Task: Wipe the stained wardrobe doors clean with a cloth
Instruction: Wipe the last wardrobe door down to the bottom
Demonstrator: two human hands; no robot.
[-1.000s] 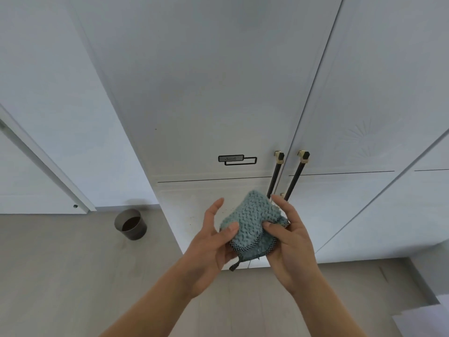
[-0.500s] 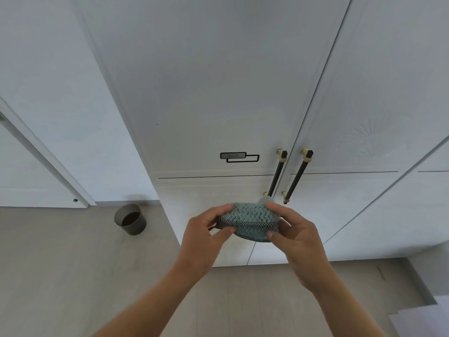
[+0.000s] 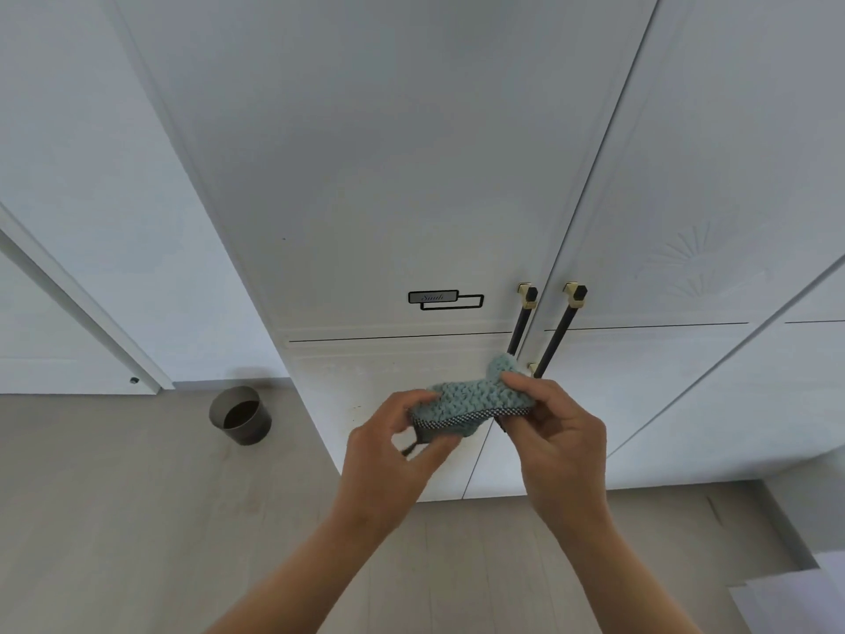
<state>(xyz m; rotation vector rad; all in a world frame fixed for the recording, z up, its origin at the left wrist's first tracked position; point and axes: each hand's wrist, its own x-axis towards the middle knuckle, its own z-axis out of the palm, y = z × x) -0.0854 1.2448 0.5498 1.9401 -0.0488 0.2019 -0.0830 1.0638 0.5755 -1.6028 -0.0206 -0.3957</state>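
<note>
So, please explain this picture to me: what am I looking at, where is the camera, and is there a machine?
There is no machine, only a person. The camera sits on the person's head and looks forward and down, so you see their two arms. The left hand and the right hand both pinch a folded blue-green cloth, held in front of white wardrobe doors with two dark bar handles. A grey bin stands on the floor at the left.

Bare left hand (image 3: 388,455), bare right hand (image 3: 564,446), 2 slender forearms (image 3: 299,569), uncovered all along.
</note>
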